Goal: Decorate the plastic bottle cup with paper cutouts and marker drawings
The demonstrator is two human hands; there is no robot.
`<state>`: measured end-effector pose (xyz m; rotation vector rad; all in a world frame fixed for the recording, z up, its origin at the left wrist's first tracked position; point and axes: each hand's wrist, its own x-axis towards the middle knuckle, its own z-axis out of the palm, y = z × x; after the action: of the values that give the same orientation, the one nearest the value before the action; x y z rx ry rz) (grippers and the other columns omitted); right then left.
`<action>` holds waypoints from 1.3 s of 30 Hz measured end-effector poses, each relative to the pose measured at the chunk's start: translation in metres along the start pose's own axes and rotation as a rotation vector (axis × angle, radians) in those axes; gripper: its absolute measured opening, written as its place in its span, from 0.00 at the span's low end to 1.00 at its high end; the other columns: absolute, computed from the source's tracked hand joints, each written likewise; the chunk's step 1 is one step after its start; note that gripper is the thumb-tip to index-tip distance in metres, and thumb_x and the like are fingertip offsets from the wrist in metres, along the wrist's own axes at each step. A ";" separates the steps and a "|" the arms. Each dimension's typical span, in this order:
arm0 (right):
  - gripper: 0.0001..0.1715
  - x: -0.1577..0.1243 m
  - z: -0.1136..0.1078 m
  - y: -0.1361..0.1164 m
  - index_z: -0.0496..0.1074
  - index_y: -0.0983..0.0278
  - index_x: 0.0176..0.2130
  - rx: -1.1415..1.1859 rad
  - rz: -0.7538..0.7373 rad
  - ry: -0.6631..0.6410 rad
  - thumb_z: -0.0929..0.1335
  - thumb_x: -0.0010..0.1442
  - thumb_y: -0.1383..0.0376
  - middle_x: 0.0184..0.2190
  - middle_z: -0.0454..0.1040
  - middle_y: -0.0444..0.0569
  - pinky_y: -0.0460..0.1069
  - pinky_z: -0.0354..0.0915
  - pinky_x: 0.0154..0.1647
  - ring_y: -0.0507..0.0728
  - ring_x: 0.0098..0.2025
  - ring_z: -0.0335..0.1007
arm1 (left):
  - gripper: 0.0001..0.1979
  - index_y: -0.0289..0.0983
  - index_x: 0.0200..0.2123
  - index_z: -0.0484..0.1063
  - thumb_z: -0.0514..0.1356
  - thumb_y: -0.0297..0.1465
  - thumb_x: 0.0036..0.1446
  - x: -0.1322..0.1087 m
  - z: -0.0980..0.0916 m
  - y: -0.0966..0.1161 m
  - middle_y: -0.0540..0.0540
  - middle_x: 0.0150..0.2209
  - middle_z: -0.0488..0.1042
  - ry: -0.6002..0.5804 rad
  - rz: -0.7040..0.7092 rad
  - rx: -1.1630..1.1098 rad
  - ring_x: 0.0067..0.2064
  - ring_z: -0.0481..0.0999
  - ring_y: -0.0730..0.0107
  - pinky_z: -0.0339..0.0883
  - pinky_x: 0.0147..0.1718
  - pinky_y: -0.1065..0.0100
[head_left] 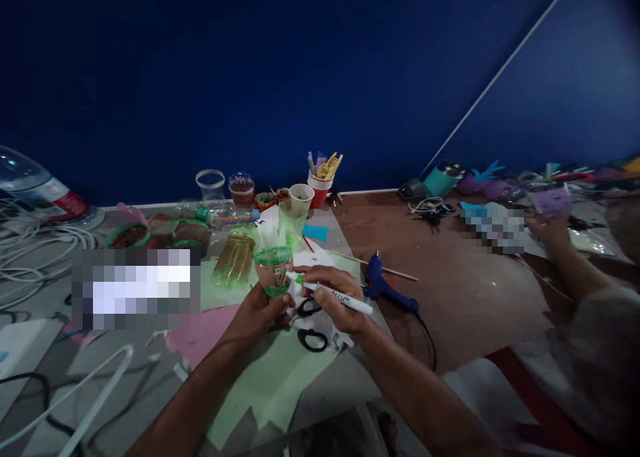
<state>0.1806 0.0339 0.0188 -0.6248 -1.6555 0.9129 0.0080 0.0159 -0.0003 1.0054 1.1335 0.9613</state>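
Observation:
My left hand (257, 314) is closed around the base of a cut plastic bottle piece (273, 267) with a green band round its rim and jagged points on top. My right hand (335, 300) grips a white acrylic marker (333, 295) with a green tip, and the tip touches the bottle piece's right side. Black-handled scissors (311, 337) lie on the paper just below both hands. Both hands hover above light green paper sheets (273, 384).
A blue glue gun (383, 287) lies right of my hands on the brown table. Cut bottles, cups and a red cup of tools (320, 187) stand behind. White cables (30, 244) lie at left. Another person's arm (565, 257) reaches over the table at right.

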 end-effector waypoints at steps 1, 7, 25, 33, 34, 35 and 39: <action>0.13 0.000 0.000 0.000 0.74 0.62 0.40 -0.001 0.000 -0.006 0.64 0.60 0.59 0.35 0.78 0.52 0.53 0.69 0.44 0.60 0.45 0.74 | 0.21 0.35 0.32 0.66 0.66 0.44 0.43 0.000 0.000 0.000 0.50 0.26 0.71 0.009 0.007 0.014 0.22 0.68 0.75 0.63 0.22 0.70; 0.13 0.001 0.000 0.000 0.73 0.62 0.41 -0.013 -0.006 -0.018 0.64 0.60 0.60 0.32 0.78 0.51 0.54 0.69 0.45 0.60 0.46 0.73 | 0.16 0.36 0.33 0.64 0.63 0.39 0.46 0.003 -0.002 -0.003 0.53 0.21 0.68 0.053 0.062 0.137 0.20 0.67 0.74 0.61 0.21 0.70; 0.13 0.003 0.001 -0.002 0.73 0.62 0.41 -0.010 0.030 -0.019 0.64 0.61 0.59 0.30 0.76 0.50 0.53 0.69 0.39 0.59 0.38 0.74 | 0.20 0.35 0.42 0.66 0.63 0.38 0.47 0.000 -0.006 -0.004 0.53 0.24 0.71 0.144 0.100 0.255 0.22 0.68 0.72 0.62 0.22 0.70; 0.13 0.001 0.002 0.001 0.73 0.62 0.41 -0.023 0.069 0.024 0.63 0.61 0.59 0.29 0.75 0.48 0.50 0.69 0.36 0.55 0.32 0.72 | 0.19 0.36 0.41 0.66 0.64 0.36 0.46 -0.001 -0.003 0.000 0.53 0.24 0.71 0.150 0.088 0.206 0.22 0.68 0.73 0.61 0.22 0.70; 0.14 0.001 0.002 0.002 0.73 0.62 0.41 -0.021 0.075 0.025 0.63 0.61 0.58 0.30 0.75 0.48 0.50 0.69 0.36 0.55 0.32 0.72 | 0.19 0.36 0.41 0.66 0.64 0.36 0.46 -0.001 -0.003 0.000 0.52 0.25 0.71 0.143 0.084 0.194 0.22 0.68 0.73 0.61 0.22 0.70; 0.14 0.000 0.002 0.002 0.73 0.62 0.41 -0.020 0.077 0.029 0.63 0.61 0.58 0.30 0.75 0.48 0.50 0.69 0.36 0.55 0.32 0.72 | 0.19 0.36 0.41 0.66 0.63 0.36 0.47 -0.002 -0.002 0.000 0.52 0.25 0.71 0.139 0.083 0.184 0.22 0.68 0.73 0.62 0.22 0.70; 0.15 -0.001 0.002 0.005 0.73 0.62 0.42 -0.022 0.075 0.031 0.62 0.62 0.58 0.30 0.75 0.48 0.50 0.68 0.35 0.55 0.32 0.72 | 0.18 0.36 0.41 0.65 0.63 0.36 0.47 -0.001 -0.002 -0.001 0.54 0.23 0.69 0.130 0.075 0.169 0.21 0.68 0.73 0.61 0.21 0.71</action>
<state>0.1789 0.0358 0.0137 -0.7168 -1.6255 0.9359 0.0057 0.0144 -0.0015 1.1411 1.3106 1.0147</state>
